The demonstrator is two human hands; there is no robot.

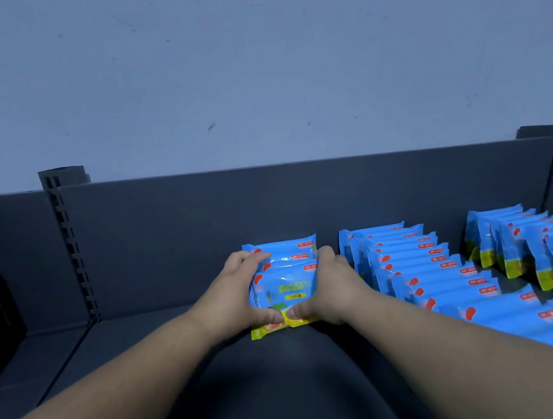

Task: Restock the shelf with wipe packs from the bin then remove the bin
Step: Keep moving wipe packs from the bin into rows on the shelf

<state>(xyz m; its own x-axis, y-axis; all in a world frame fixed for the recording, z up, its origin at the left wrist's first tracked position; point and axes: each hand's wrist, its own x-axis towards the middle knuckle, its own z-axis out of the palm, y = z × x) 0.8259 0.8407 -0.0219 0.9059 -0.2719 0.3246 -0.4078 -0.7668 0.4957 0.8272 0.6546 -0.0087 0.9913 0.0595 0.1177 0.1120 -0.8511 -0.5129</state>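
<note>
Wipe packs (pixel 284 279), a small group of blue ones with a yellow-green strip along the lower edge, stand on the dark shelf (pixel 253 384) close to its back panel (pixel 200 218), one behind another and leaning back. The front pack faces the camera. The left hand (pixel 239 289) grasps the group from its left side, fingers curled over the top of the rear packs and thumb pressed on the front pack's lower edge. The right hand (pixel 325 283) grasps it from the right side in the same way, and the two thumbs nearly meet at the bottom centre.

Just to the right of the right hand, a second row (pixel 430 271) of the same packs runs from the back panel toward the front of the shelf, each pack overlapping the next. A third row (pixel 530 242) lies farther right, apart from the second. A slotted upright (pixel 71 246) stands at the left end of the back panel, with a pale blue wall (pixel 251 57) above.
</note>
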